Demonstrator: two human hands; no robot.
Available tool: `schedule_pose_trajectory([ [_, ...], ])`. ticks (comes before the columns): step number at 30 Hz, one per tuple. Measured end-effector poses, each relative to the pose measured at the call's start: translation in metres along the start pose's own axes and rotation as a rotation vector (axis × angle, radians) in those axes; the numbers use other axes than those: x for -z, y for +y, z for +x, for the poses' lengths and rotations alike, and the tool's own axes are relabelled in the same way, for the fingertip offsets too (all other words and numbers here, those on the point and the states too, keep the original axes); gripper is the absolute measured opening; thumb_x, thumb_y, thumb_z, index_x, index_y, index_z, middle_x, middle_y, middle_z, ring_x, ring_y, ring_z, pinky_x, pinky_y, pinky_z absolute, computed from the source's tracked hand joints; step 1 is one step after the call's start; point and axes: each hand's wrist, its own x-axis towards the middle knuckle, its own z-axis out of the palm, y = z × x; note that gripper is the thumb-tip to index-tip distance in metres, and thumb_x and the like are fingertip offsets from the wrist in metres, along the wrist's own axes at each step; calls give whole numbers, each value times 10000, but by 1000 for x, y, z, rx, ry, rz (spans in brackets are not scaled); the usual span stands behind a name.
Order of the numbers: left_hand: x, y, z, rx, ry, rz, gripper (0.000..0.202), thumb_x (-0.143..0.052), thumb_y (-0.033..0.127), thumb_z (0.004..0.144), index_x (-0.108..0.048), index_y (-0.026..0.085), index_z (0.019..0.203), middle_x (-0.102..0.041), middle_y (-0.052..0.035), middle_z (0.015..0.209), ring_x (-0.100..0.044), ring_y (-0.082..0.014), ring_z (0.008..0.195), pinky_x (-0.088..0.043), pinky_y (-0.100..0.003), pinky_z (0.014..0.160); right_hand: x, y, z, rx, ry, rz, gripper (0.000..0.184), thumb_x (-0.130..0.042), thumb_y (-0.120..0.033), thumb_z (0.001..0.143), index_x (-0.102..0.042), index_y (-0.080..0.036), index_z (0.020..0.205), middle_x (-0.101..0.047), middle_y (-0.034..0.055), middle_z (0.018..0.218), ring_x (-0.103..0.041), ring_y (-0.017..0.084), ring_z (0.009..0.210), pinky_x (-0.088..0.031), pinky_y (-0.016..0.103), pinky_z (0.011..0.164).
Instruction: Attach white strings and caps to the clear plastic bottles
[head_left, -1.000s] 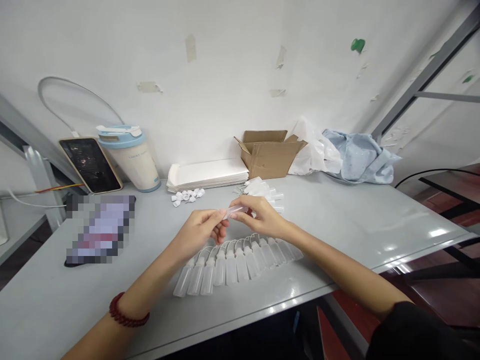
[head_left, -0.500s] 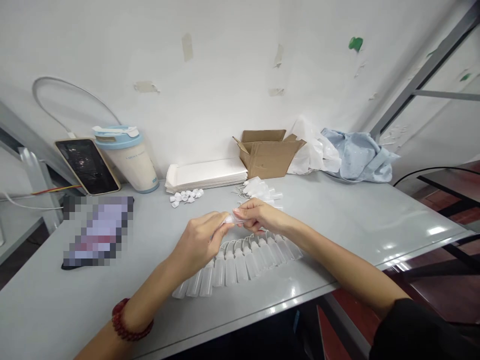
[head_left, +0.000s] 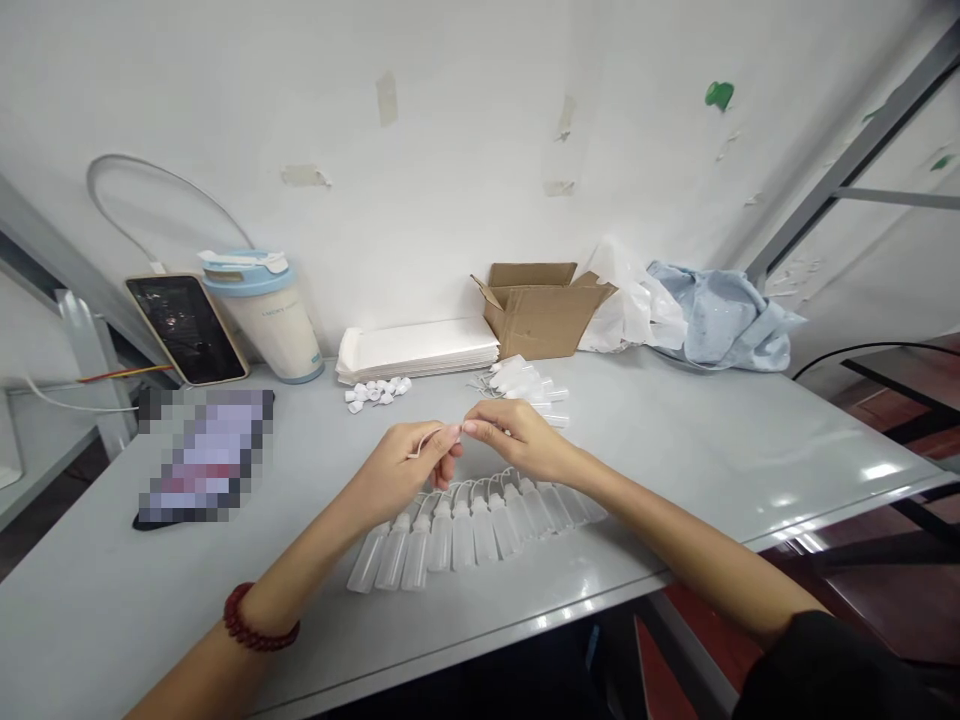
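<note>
My left hand (head_left: 409, 462) is closed with a thin white cord loop (head_left: 426, 440) sticking out by its thumb. Fingertip to fingertip with it, my right hand (head_left: 523, 436) is closed in a pinch. A small translucent plastic bottle showed between the hands a moment ago; now the fingers hide most of what they hold. Below the hands, a slanting row of capped translucent bottles (head_left: 463, 535) lies on the table, white cord loops at their necks. Behind the right hand lies a loose pile of similar bottles (head_left: 517, 378). Small white caps (head_left: 377, 392) lie behind the left hand.
White flat packets (head_left: 420, 345) are stacked against the wall beside an open cardboard box (head_left: 547, 315). White plastic wrap (head_left: 634, 305) and a light blue cloth (head_left: 720, 320) lie right. Left are a blue-lidded cup (head_left: 266, 325), a phone (head_left: 187, 330) and a blurred-out flat item (head_left: 206, 455).
The clear bottle that showed between my fingers is now mostly covered. My left hand has turned, and a white cord loop now shows by its thumb. The camera view has shifted slightly.
</note>
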Motion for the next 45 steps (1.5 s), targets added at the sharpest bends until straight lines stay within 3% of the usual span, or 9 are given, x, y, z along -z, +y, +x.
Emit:
schedule_pose_trajectory([
  [4,-2,-2,-1,-42,19,83,394,-440,436,898,-538,174,620,-546,16,534,-535,-125,509,-443,-238,532,0,3,0,-97,-65,118,459,-407,-520,915,-545,-149,682,-474,-12,621,-416,106,591,-322,246,583],
  [8,-8,-8,-1,-291,120,424,392,-400,346,924,-491,182,580,-515,14,527,-462,-113,501,-342,-235,499,-6,7,1,-190,-20,250,522,-398,-555,898,-348,-178,542,-296,-51,542,-277,77,512,-243,237,517],
  [12,-9,-15,2,-434,184,601,361,-385,340,939,-535,184,650,-465,25,537,-383,-114,488,-304,-253,496,-11,10,2,-269,36,243,522,-413,-532,894,-289,-187,522,-265,-57,515,-270,72,494,-229,238,512],
  [15,1,-20,7,-387,202,625,302,-426,363,924,-573,190,726,-561,1,629,-481,-133,555,-376,-251,546,-5,14,5,-263,76,149,500,-402,-490,911,-306,-185,527,-288,-54,513,-279,75,492,-223,242,517],
  [18,20,-33,13,-289,300,724,211,-431,302,898,-603,182,925,-650,-69,886,-595,-211,802,-461,-312,692,8,21,9,-226,206,-91,444,-426,-411,921,-367,-178,547,-361,-37,534,-329,92,524,-240,248,543],
  [21,39,-53,19,-226,422,916,267,-403,234,865,-597,150,1028,-627,-124,1000,-556,-292,979,-464,-417,799,22,32,13,-177,300,-316,330,-473,-337,913,-546,-155,647,-520,8,617,-419,118,580,-279,252,582],
  [24,49,-68,23,-213,463,988,309,-375,192,855,-596,139,1064,-609,-136,1038,-538,-302,987,-459,-441,833,33,42,15,-166,329,-418,228,-544,-313,883,-655,-137,791,-640,62,760,-502,139,634,-324,252,616],
  [35,51,-89,31,-221,415,1006,312,-351,153,854,-619,152,1013,-587,-150,1064,-548,-289,972,-468,-426,833,51,56,16,-287,238,-519,165,-639,-270,816,-687,-121,870,-701,95,874,-590,184,750,-355,259,654],
  [45,48,-90,33,-240,367,1000,346,-341,152,858,-645,129,1022,-580,-162,1123,-537,-296,1008,-460,-459,867,53,62,16,-281,220,-603,146,-703,-255,762,-643,-136,823,-672,80,884,-583,181,768,-356,258,643],
])
